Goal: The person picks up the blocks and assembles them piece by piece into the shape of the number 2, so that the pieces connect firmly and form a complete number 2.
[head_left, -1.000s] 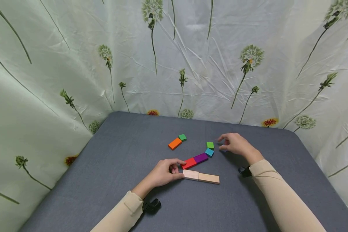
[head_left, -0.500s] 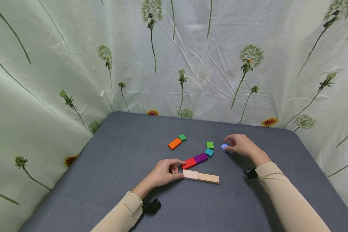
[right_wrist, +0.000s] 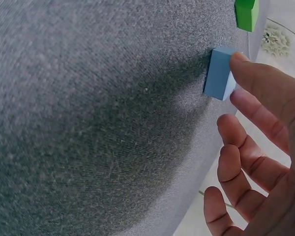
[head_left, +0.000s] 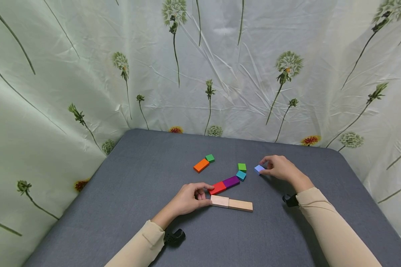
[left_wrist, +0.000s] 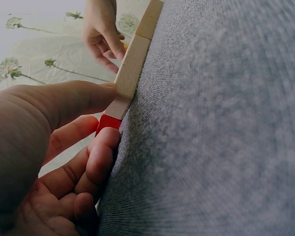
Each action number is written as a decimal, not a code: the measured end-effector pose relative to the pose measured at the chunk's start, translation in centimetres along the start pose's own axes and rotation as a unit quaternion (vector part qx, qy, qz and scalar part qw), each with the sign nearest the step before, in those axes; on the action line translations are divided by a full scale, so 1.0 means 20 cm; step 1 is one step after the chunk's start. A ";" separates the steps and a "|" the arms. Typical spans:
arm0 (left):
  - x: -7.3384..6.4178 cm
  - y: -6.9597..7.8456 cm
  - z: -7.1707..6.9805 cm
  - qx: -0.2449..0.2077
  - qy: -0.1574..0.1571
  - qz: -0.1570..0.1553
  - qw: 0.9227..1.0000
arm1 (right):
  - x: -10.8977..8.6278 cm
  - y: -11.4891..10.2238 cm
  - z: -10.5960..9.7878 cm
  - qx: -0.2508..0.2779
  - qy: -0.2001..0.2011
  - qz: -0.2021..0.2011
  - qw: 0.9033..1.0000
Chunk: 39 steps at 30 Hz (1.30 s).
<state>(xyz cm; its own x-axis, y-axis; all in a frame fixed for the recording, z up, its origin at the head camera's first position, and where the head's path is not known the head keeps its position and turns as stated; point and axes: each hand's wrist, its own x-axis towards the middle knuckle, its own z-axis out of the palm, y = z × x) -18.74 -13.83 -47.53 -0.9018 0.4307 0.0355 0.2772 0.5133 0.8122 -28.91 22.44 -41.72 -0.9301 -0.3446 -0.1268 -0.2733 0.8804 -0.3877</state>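
Note:
My left hand [head_left: 188, 198] rests on the table beside two block rows. Its index fingertip touches the left end of the red block [head_left: 218, 188], and its thumb the pale wooden block [head_left: 219, 201]. In the left wrist view the thumb lies along the wooden side, with the red block's end [left_wrist: 109, 122] by the fingers. A purple block [head_left: 231, 182] continues the red one; a longer tan block [head_left: 241, 205] continues the pale one. At the right, my right hand [head_left: 280, 167] pinches a light blue block [right_wrist: 220, 73] between thumb and index finger, low at the tabletop.
A teal block [head_left: 241, 175] sits at the purple block's far end, with a light green block [head_left: 242, 167] behind it. Farther left, an orange block [head_left: 201, 165] meets a green block [head_left: 210, 158] at a corner. A flowered curtain [head_left: 247, 74] hangs behind the grey tabletop [head_left: 153, 163].
My right hand has moved slightly right, away from the green and teal blocks, and the light blue block now shows at its fingertips. The left hand has stayed in place.

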 end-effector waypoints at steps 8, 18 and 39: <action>0.00 0.00 0.00 0.001 0.000 -0.005 1.000 | 0.00 0.00 0.01 -0.002 0.005 0.008 1.000; 0.00 0.00 0.00 0.001 0.002 -0.008 1.000 | 0.01 -0.01 0.01 0.000 -0.001 0.019 1.000; 0.00 -0.01 0.00 -0.006 -0.003 -0.011 1.000 | 0.10 -0.05 0.01 -0.023 -0.003 0.014 1.000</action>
<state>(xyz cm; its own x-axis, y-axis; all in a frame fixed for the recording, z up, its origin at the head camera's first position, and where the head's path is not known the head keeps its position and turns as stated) -18.83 -13.91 -47.70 -0.9054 0.4243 0.0146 0.2538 0.5131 0.8200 -30.42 20.81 -41.72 -0.9363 -0.3208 -0.1427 -0.2575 0.9037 -0.3421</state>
